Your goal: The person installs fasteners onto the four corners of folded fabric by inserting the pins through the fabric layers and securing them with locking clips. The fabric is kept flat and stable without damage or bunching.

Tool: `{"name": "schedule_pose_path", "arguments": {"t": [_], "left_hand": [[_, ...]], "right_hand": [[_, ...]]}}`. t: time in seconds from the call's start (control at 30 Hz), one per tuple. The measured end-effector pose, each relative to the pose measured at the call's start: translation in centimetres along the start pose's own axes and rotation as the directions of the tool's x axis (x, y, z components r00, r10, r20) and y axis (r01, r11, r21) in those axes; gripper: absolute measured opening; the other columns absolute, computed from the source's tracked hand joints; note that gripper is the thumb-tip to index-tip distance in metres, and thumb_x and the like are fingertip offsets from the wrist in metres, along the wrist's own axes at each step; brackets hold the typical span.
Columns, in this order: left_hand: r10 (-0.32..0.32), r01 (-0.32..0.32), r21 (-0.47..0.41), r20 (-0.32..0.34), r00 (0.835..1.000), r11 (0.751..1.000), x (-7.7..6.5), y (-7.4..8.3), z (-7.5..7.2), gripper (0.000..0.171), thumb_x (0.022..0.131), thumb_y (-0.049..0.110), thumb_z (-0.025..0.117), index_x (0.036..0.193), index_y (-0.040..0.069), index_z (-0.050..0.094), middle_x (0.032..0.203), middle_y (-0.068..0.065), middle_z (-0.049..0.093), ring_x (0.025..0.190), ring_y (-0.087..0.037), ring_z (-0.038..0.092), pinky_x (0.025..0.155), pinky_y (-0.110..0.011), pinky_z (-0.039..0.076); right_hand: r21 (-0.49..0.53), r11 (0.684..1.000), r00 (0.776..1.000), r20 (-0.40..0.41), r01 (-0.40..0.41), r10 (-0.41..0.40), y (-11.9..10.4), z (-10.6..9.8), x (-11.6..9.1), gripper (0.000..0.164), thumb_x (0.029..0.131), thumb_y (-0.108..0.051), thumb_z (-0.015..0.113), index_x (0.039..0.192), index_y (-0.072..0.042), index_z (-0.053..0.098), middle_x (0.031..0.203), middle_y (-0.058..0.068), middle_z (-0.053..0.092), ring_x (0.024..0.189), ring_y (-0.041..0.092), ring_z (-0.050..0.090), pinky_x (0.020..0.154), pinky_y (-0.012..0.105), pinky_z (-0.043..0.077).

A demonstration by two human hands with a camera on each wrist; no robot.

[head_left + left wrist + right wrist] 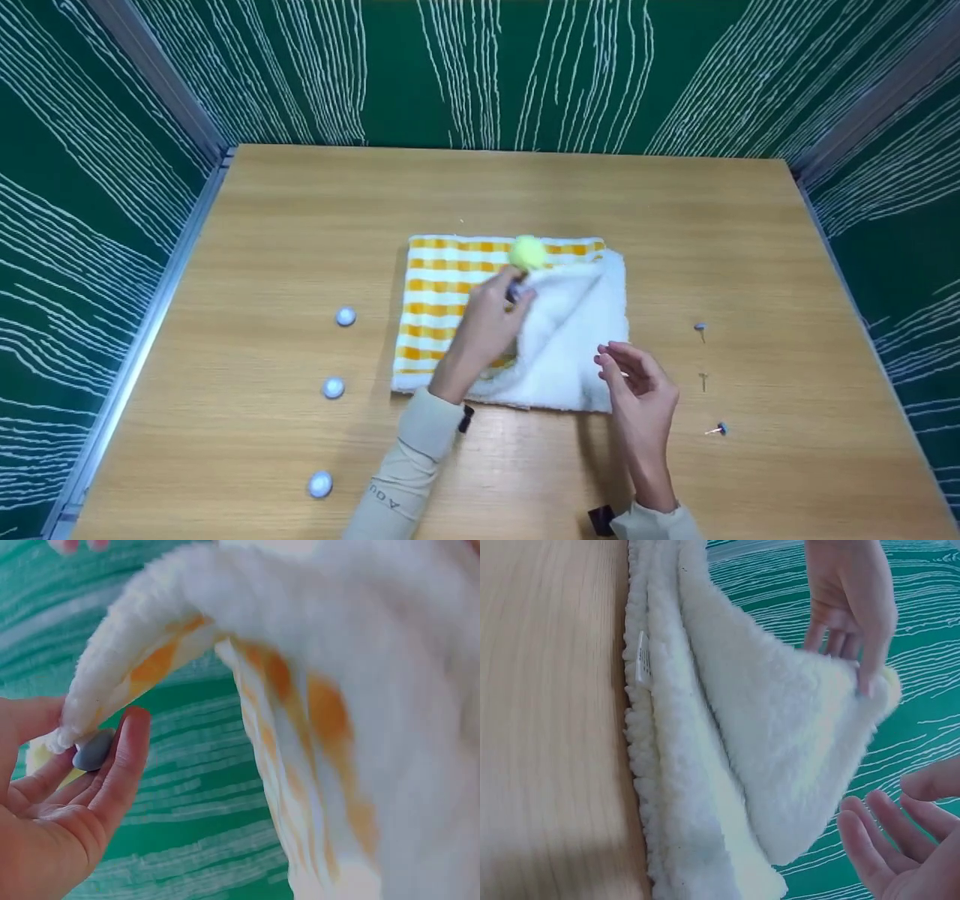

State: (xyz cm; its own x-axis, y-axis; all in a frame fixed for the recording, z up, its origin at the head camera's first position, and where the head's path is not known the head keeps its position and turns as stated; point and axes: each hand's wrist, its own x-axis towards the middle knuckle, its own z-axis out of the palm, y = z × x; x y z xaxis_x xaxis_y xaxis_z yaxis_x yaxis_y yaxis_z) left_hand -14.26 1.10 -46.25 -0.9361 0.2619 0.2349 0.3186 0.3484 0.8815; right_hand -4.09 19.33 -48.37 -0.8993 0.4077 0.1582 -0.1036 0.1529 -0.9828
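Note:
A folded blanket [442, 289], yellow-and-white checked on one face and white fleece [585, 337] on the other, lies in the middle of the table. My left hand [484, 322] pinches one lifted corner, folded back so the fleece shows. Under that corner, a grey rounded cap [94, 751] sits between the left fingers. A fuzzy yellow-green ball [527, 253] shows just beyond the left fingertips. Beside the blanket's near right edge hovers my right hand [641, 394], fingers loosely bent and holding nothing [907, 840].
Left of the blanket, pale blue round caps [346, 316] stand in a column. On the right lie several small pins [703, 381], some with blue heads [721, 428]. Green panels with white streaks [570, 75] enclose the wooden table [300, 210] at the back and sides.

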Motion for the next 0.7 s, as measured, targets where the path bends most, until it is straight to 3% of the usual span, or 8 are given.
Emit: {"name": "schedule_pose_path", "arguments": {"t": [0.17, 0.3, 0.57, 0.7], "left_hand": [[-0.070, 0.072, 0.037, -0.051, 0.996, 0.997, 0.9, -1.5, -2.0, 0.025, 0.097, 0.020, 0.053, 0.116, 0.004, 0.054, 0.090, -0.003, 0.056, 0.075, -0.014, 0.054, 0.059, -0.023, 0.048], [-0.087, 0.093, 0.075, -0.085, 0.993, 0.993, 1.4, -2.7, -3.2, 0.027, 0.097, 0.019, 0.053, 0.118, 0.002, 0.052, 0.089, -0.007, 0.054, 0.075, -0.017, 0.050, 0.060, -0.025, 0.045], [-0.187, 0.205, 0.147, -0.123, 0.975, 0.968, 2.0, -4.7, -4.3, 0.037, 0.098, 0.020, 0.052, 0.129, 0.001, 0.048, 0.116, -0.015, 0.059, 0.102, -0.021, 0.055, 0.087, -0.035, 0.047], [-0.225, 0.247, 0.172, -0.135, 0.965, 0.954, 2.1, -5.6, -4.2, 0.037, 0.097, 0.018, 0.052, 0.129, 0.000, 0.048, 0.119, -0.017, 0.058, 0.108, -0.023, 0.054, 0.092, -0.038, 0.044]], "right_hand": [[-0.032, 0.999, 1.000, 0.001, -0.025, 0.025, -0.3, -0.3, 0.1, 0.019, 0.083, 0.000, 0.068, 0.101, 0.006, 0.067, 0.098, 0.018, 0.068, 0.084, 0.019, 0.066, 0.070, 0.021, 0.052], [-0.094, 0.994, 0.998, 0.004, -0.061, 0.062, -1.9, -0.4, -0.1, 0.017, 0.084, 0.002, 0.067, 0.101, 0.007, 0.067, 0.097, 0.017, 0.067, 0.084, 0.020, 0.064, 0.071, 0.021, 0.051], [-0.170, 0.980, 0.994, -0.002, -0.105, 0.106, 0.5, -1.2, 0.3, 0.015, 0.088, -0.009, 0.066, 0.101, -0.002, 0.069, 0.099, 0.009, 0.067, 0.089, 0.014, 0.061, 0.075, 0.020, 0.049], [-0.192, 0.975, 0.994, -0.007, -0.107, 0.108, 1.1, -1.6, 0.3, 0.015, 0.088, -0.011, 0.066, 0.101, -0.004, 0.069, 0.099, 0.007, 0.067, 0.090, 0.015, 0.060, 0.076, 0.020, 0.049]]}}
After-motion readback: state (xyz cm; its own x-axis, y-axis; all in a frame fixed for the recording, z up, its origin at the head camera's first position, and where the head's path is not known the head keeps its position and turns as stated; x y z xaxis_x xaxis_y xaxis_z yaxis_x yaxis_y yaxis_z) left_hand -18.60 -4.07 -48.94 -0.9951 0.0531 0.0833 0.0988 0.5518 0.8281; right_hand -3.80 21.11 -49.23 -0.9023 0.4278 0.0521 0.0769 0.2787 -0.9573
